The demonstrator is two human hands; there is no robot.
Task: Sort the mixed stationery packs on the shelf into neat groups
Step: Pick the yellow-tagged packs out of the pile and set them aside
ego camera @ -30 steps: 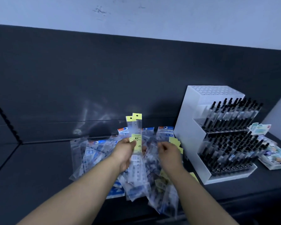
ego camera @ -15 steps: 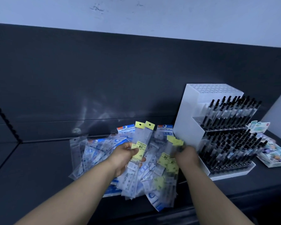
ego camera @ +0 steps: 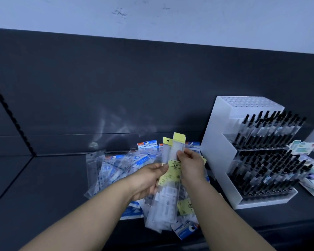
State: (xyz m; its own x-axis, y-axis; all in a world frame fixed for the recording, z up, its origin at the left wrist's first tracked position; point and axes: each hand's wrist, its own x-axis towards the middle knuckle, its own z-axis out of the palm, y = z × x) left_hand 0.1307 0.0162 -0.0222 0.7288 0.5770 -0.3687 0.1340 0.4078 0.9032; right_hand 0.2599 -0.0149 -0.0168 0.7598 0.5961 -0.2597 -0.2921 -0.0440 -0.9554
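Note:
A loose heap of clear stationery packs with blue labels point(ego camera: 114, 171) lies on the dark shelf point(ego camera: 43, 196) against the back panel. Above the heap I hold a bundle of long clear packs with yellow headers and yellow labels point(ego camera: 173, 171), roughly upright. My left hand point(ego camera: 147, 180) grips the bundle from the left at its middle. My right hand point(ego camera: 190, 163) pinches the front pack just below its yellow header. A blue-label pack point(ego camera: 186, 230) sticks out over the shelf's front edge under my arms.
A white tiered display rack point(ego camera: 219, 153) full of black-capped pens stands right of the heap. Colourful sticker packs and a small box point(ego camera: 310, 180) lie at the far right. The shelf's front edge runs just below the heap.
My right hand came back from the right with a yellow-label pack and joined it to the bundle in my left hand. The bundle now stands more upright.

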